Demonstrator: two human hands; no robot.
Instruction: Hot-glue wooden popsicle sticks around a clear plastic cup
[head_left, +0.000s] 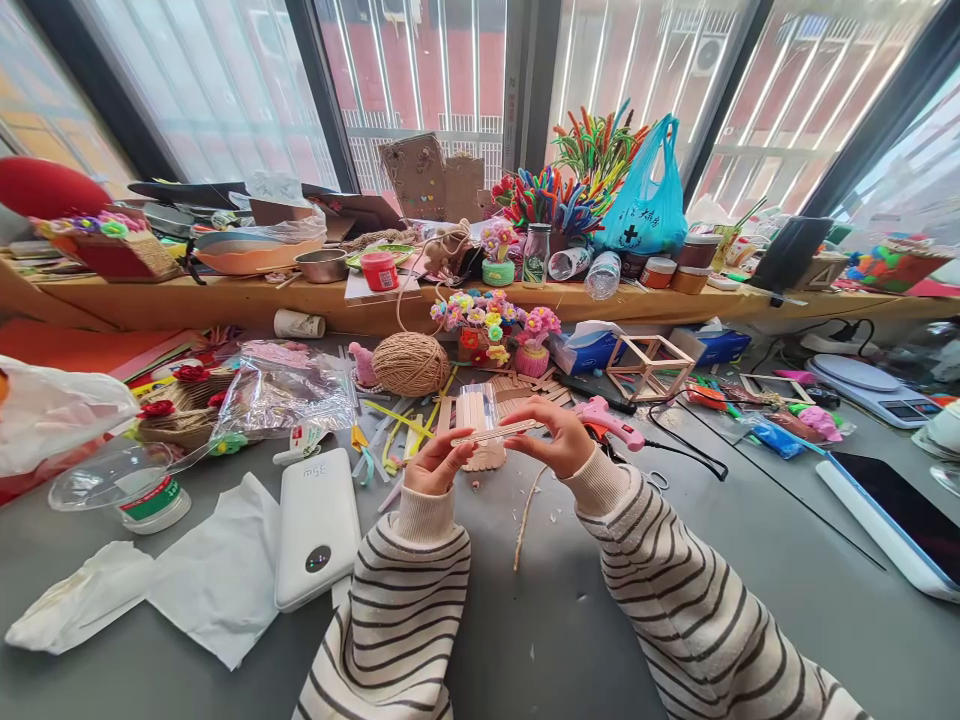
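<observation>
Craft stick (495,432) is held just above the bench (675,560), long axis left to right, right end slightly higher. Left end is pinched by the left hand (439,465), right end by the right hand (559,437); neither hand is nearer.

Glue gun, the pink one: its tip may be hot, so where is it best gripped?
Probably by the handle end of the glue gun, where the black cord leaves it, coming from the right. It lies flat on the table, its front end by the right hand, which pinches a wooden stick.
</observation>
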